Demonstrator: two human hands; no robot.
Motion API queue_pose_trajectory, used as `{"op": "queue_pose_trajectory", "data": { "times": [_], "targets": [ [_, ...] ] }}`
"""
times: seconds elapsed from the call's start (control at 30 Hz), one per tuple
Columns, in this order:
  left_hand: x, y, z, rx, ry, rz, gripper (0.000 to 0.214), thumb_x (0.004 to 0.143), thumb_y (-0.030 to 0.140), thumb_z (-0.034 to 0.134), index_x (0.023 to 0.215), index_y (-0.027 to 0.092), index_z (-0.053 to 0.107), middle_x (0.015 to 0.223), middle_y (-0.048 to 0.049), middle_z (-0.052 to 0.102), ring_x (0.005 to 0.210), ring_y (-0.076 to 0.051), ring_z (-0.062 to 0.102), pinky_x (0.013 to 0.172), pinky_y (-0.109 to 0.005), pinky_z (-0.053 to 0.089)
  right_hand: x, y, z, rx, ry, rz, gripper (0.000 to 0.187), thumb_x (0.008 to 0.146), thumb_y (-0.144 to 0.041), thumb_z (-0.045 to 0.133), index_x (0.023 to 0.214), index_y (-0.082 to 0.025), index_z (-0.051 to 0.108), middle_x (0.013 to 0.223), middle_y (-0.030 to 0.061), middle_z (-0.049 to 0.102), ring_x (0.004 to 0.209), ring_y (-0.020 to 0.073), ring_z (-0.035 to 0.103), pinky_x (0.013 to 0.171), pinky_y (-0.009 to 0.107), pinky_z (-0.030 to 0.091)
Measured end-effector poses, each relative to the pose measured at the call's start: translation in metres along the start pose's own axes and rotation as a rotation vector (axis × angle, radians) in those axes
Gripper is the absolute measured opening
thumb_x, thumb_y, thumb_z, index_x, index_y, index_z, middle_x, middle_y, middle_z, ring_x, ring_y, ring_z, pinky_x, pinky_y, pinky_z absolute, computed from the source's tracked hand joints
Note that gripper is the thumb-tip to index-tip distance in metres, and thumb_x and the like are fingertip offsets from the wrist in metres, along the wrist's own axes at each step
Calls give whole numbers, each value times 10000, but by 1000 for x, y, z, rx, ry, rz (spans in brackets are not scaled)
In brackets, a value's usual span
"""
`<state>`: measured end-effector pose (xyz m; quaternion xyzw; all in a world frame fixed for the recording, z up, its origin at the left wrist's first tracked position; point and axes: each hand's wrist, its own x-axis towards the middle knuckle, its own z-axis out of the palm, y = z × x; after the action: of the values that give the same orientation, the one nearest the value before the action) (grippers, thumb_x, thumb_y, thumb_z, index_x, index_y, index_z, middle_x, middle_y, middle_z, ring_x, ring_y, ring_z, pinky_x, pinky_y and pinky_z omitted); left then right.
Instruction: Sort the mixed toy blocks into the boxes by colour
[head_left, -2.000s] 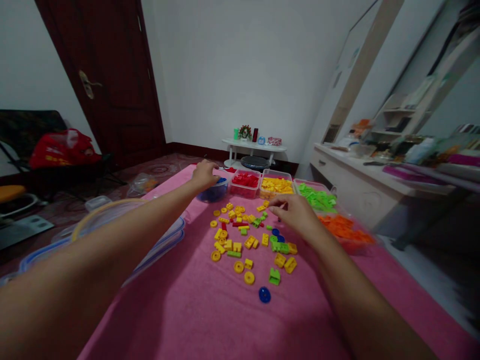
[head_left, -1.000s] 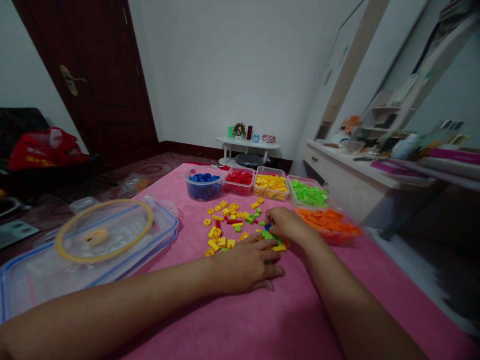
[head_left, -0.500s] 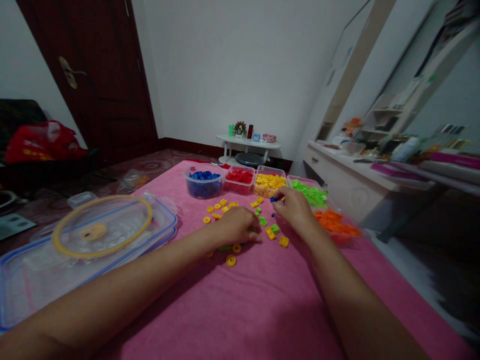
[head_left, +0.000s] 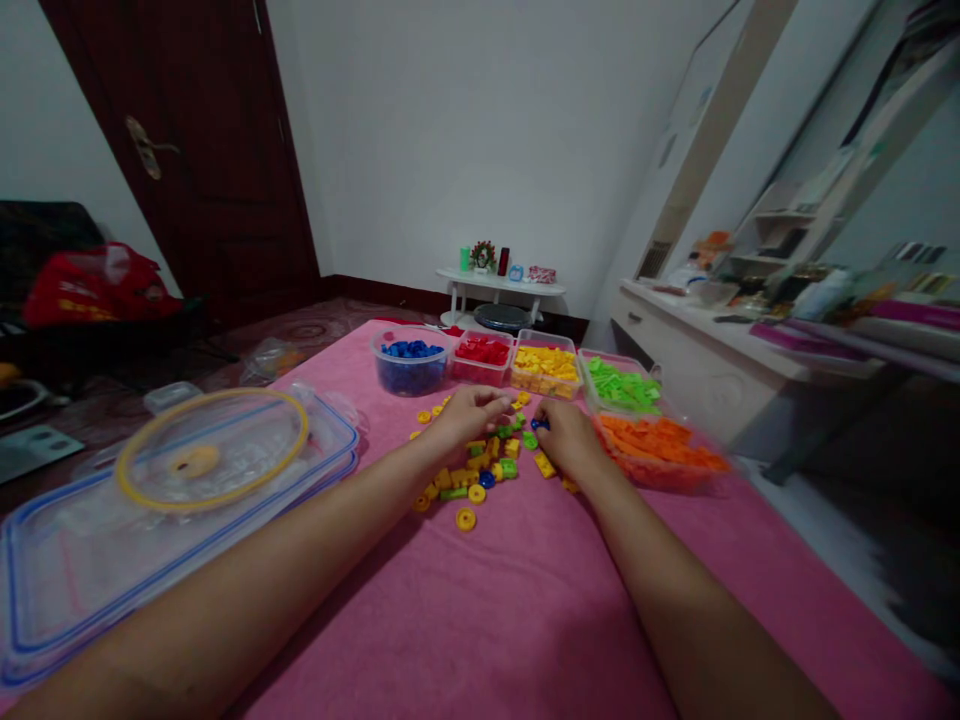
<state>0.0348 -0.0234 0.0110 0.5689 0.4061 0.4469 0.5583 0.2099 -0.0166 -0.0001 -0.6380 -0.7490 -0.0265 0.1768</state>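
Note:
A loose pile of small yellow, green, red and blue building pieces point(head_left: 480, 470) lies on the pink cloth point(head_left: 525, 600). My left hand point(head_left: 469, 412) hovers palm down over the pile's far edge, its fingers drawn together with the thumb tucked under; what they pinch is hidden. My right hand point(head_left: 564, 438) rests just right of the pile, its fingers curled around a small blue piece point(head_left: 536, 424) at the fingertips. The two hands almost touch. A blue disc point(head_left: 486, 480) and a yellow ring point(head_left: 466, 519) lie at the pile's near side.
Behind the pile stand tubs of sorted pieces: blue point(head_left: 409, 368), red point(head_left: 480, 360), yellow point(head_left: 546, 370), green point(head_left: 622, 388), orange point(head_left: 660, 450). Clear plastic lids point(head_left: 187, 480) are stacked at the left. A white desk point(head_left: 697, 350) stands to the right.
My left hand came back from the blue tub, swept across the near pieces and moved to the pile's far edge. My right hand picked up a blue piece and lowered beside the pile.

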Motion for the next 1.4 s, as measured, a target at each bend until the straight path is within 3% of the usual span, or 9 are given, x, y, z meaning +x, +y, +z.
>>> {"op": "queue_pose_trajectory", "data": {
  "times": [0.23, 0.37, 0.47, 0.7, 0.9, 1.07, 1.17, 1.27, 1.4],
  "targets": [
    [-4, 8, -4, -542, -57, -308, 384, 843, 501, 469, 943, 142, 560, 808, -74, 608, 641, -140, 624, 590, -278, 534, -5, -48, -30, 298, 197, -258, 185, 745, -136, 555, 896, -182, 652, 865, 48, 662, 795, 157, 584, 725, 265, 422],
    [1, 8, -11, -724, -5, -393, 227, 891, 296, 434, 824, 110, 545, 716, -60, 602, 540, -86, 572, 496, -190, 501, -13, -63, -40, 336, 198, -324, 147, 780, -195, 565, 886, -189, 667, 868, 53, 661, 792, 157, 583, 714, 262, 425],
    [6, 7, -18, -643, 40, -358, 133, 844, 145, 452, 766, 102, 550, 591, -24, 562, 425, -55, 488, 381, -139, 396, -17, -64, -45, 237, 158, -265, 151, 796, -194, 527, 838, -192, 672, 864, 52, 670, 800, 153, 584, 699, 244, 409],
    [6, 9, -22, -487, 158, -225, 78, 765, 144, 511, 779, 106, 577, 627, -17, 571, 412, -52, 451, 328, -143, 271, -36, -79, -34, -153, -348, -270, 93, 667, -265, 646, 721, -202, 689, 755, 76, 678, 714, 198, 609, 580, 256, 370],
    [4, 14, -29, -132, 161, -170, 145, 733, 235, 555, 789, 119, 623, 603, 10, 542, 403, -40, 391, 368, -158, 224, -35, -79, -40, -140, -274, -222, 143, 698, -317, 616, 774, -220, 687, 788, 68, 680, 718, 198, 608, 562, 260, 344],
    [-7, 34, -49, 608, -315, 13, 152, 613, 267, 680, 634, 116, 672, 531, 2, 582, 456, -66, 429, 463, -195, 297, -20, -62, -51, -109, -161, -102, 147, 707, -301, 606, 796, -219, 689, 769, 58, 674, 691, 179, 590, 549, 260, 310],
    [-16, 44, -49, 867, -343, 86, 130, 600, 261, 690, 601, 131, 685, 531, -9, 608, 486, -84, 469, 470, -198, 295, -15, -53, -55, -63, -97, -83, 129, 708, -299, 620, 768, -211, 693, 728, 57, 669, 653, 166, 580, 535, 258, 299],
    [-20, 45, -41, 834, -227, 137, 268, 605, 398, 712, 647, 134, 689, 532, -7, 585, 481, -77, 454, 444, -188, 271, -13, -51, -57, 62, -11, -93, 181, 714, -314, 622, 850, -220, 696, 751, 38, 675, 634, 145, 571, 528, 245, 309],
    [-22, 41, -27, 302, -275, -84, 538, 624, 622, 644, 857, 137, 660, 621, -12, 569, 478, -69, 451, 404, -166, 273, -15, -60, -58, 175, 88, -187, 219, 740, -228, 558, 910, -200, 692, 816, 42, 680, 700, 147, 574, 587, 237, 359]
  ]
}}
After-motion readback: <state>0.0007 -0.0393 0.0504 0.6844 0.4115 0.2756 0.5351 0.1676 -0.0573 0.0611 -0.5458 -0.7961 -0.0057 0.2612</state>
